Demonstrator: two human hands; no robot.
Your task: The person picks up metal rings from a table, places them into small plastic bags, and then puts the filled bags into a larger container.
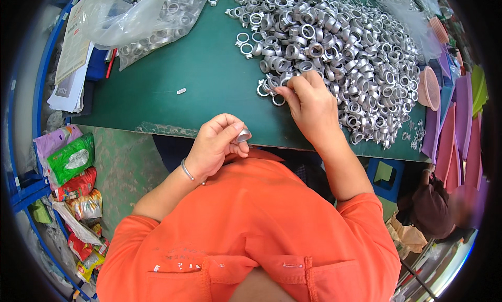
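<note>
My left hand [215,145] is at the front edge of the green table [157,101], closed around a silver metal ring [243,135] held between thumb and fingers. Over the near left edge of a large heap of similar metal rings [361,67], my right hand [312,106] pinches with thumb and forefinger at a small cluster of rings [265,86]. Its fingertips partly hide the ring they grip. Many of the heaped rings have small lugs on one side.
A clear plastic bag [157,20] of rings lies at the far left, near papers [73,51] and a red pen [111,63]. One small metal piece [181,91] lies alone on the table. Pink baskets [429,88] and coloured bins [463,108] stand at the right. Packets [73,158] fill a blue rack at left.
</note>
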